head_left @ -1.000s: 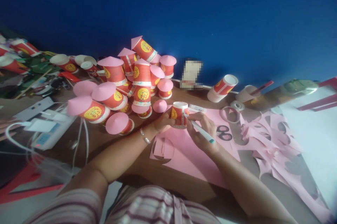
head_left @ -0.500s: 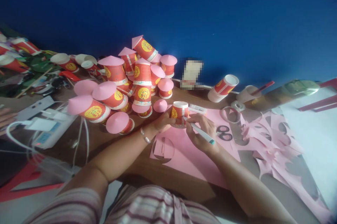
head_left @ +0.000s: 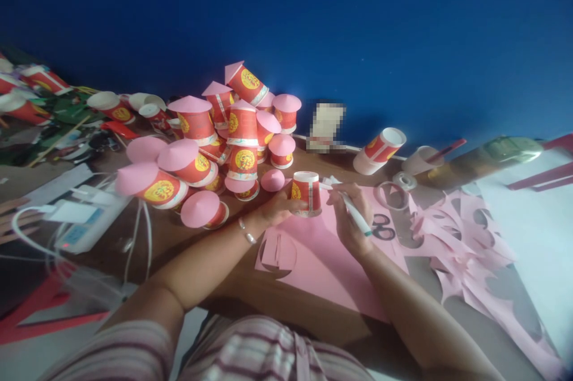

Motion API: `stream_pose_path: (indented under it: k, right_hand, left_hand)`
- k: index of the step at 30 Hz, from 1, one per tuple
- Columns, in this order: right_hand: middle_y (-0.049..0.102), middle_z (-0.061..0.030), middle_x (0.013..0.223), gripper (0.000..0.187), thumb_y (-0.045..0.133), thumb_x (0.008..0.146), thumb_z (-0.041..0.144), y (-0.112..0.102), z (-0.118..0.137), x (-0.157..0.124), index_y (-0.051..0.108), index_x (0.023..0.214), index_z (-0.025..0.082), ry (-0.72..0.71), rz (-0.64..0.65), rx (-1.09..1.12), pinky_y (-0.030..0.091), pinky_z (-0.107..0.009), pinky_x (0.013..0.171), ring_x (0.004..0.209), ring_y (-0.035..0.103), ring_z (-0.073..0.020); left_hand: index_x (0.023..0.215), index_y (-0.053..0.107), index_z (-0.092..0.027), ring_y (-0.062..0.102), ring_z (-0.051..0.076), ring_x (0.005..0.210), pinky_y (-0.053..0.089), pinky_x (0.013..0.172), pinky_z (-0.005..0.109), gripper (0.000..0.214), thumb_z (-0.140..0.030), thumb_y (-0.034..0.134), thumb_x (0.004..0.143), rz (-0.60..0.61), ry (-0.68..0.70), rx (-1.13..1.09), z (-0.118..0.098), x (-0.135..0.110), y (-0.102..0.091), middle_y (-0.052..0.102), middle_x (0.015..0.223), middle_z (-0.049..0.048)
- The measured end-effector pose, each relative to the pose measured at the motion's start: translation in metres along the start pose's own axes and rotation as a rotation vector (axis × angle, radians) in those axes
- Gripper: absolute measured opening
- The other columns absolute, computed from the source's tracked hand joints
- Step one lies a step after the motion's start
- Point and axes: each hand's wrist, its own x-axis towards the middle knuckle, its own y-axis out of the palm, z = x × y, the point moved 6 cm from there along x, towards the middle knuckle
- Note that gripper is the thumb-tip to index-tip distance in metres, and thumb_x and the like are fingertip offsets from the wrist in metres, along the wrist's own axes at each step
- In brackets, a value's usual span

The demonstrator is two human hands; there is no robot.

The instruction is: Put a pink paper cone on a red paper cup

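My left hand (head_left: 278, 208) is closed round the side of a red and white paper cup (head_left: 307, 194) with a yellow emblem, which stands upside down over the pink paper. My right hand (head_left: 353, 217) grips a white marker pen (head_left: 357, 214) with a teal end, just right of the cup and apart from it. A small white thing shows by the right fingertips; I cannot make out its kind. Under both hands lies a sheet of pink paper (head_left: 313, 261). Black scissor handles (head_left: 384, 227) rest beside my right wrist.
Several red cups with pink cone roofs (head_left: 192, 118) are piled on the left. A white power strip (head_left: 87, 226) with cables sits nearer me. To the right are tape rolls (head_left: 391, 196), stacked cups (head_left: 380, 151), a bottle (head_left: 483, 163) and pink paper scraps (head_left: 465, 249). Another person's hand (head_left: 15, 220) is at far left.
My right hand with the marker has moved right, away from the cup. The left hand still holds the cup. At far left, the other person's hand has shifted slightly.
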Motion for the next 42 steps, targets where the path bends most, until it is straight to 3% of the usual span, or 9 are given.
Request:
stream_pose_path:
  k: [5, 11, 15, 20, 26, 35, 42]
  right_hand:
    - [0.069, -0.0004, 0.085, 0.012, 0.056, 0.102, 0.025, 0.008, -0.017, -0.002, 0.066, 0.109, 0.024, 0.032, -0.005, 0.022, 0.055, -0.032, 0.071, 0.07, 0.066, -0.0153]
    - [0.07, -0.0054, 0.097, 0.015, 0.055, 0.101, 0.021, 0.01, -0.017, 0.0, 0.062, 0.113, 0.023, -0.032, 0.038, -0.03, 0.056, -0.037, 0.078, 0.084, 0.069, -0.0196]
    - [0.069, -0.0058, 0.096, 0.02, 0.055, 0.1, 0.019, 0.015, -0.018, -0.002, 0.059, 0.12, 0.022, -0.077, 0.072, -0.06, 0.057, -0.037, 0.076, 0.082, 0.067, -0.0194]
    - [0.068, -0.0052, 0.098, 0.028, 0.057, 0.098, 0.015, 0.018, -0.016, -0.005, 0.056, 0.125, 0.023, -0.14, 0.071, -0.088, 0.058, -0.037, 0.076, 0.081, 0.066, -0.0188]
    - [0.065, -0.0045, 0.095, 0.035, 0.058, 0.097, 0.013, 0.021, -0.013, -0.009, 0.055, 0.13, 0.024, -0.171, 0.1, -0.055, 0.059, -0.037, 0.076, 0.083, 0.067, -0.0193]
    - [0.067, -0.0057, 0.098, 0.034, 0.059, 0.097, 0.015, 0.018, -0.012, -0.006, 0.055, 0.13, 0.024, -0.162, 0.098, -0.082, 0.059, -0.038, 0.077, 0.083, 0.067, -0.0192]
    - [0.07, -0.0065, 0.102, 0.037, 0.056, 0.098, 0.012, 0.02, -0.009, -0.009, 0.055, 0.133, 0.025, -0.209, 0.115, -0.038, 0.057, -0.037, 0.076, 0.084, 0.066, -0.0194]
  left_hand:
    - [0.123, 0.068, -0.019, 0.071, 0.026, 0.104, 0.054, 0.09, 0.036, 0.047, -0.024, 0.082, 0.078, 0.006, 0.059, -0.015, -0.004, 0.001, 0.001, 0.076, 0.112, 0.0104]
    - [0.131, 0.064, -0.021, 0.071, 0.027, 0.107, 0.055, 0.089, 0.035, 0.054, -0.025, 0.078, 0.079, -0.028, 0.075, -0.036, -0.004, 0.003, 0.001, 0.075, 0.115, 0.0092]
    - [0.132, 0.063, -0.022, 0.07, 0.024, 0.108, 0.054, 0.089, 0.032, 0.054, -0.024, 0.077, 0.079, -0.066, 0.084, -0.041, -0.005, 0.004, 0.0, 0.075, 0.115, 0.0075]
    - [0.129, 0.065, -0.021, 0.068, 0.026, 0.113, 0.052, 0.097, 0.038, 0.046, -0.035, 0.073, 0.085, -0.062, 0.09, 0.009, -0.003, 0.002, 0.002, 0.074, 0.116, 0.0088]
    - [0.121, 0.068, -0.018, 0.068, 0.031, 0.112, 0.052, 0.097, 0.043, 0.053, -0.039, 0.086, 0.076, -0.031, 0.102, 0.1, -0.004, 0.001, 0.008, 0.073, 0.12, 0.0118]
    - [0.129, 0.063, -0.022, 0.066, 0.025, 0.116, 0.05, 0.1, 0.037, 0.046, -0.036, 0.073, 0.087, -0.155, 0.11, 0.07, -0.005, 0.0, 0.001, 0.073, 0.115, 0.0069]
    - [0.118, 0.067, -0.018, 0.069, 0.024, 0.101, 0.053, 0.091, 0.036, 0.048, -0.035, 0.085, 0.077, -0.14, 0.088, 0.118, 0.0, 0.001, -0.002, 0.074, 0.109, 0.0071]
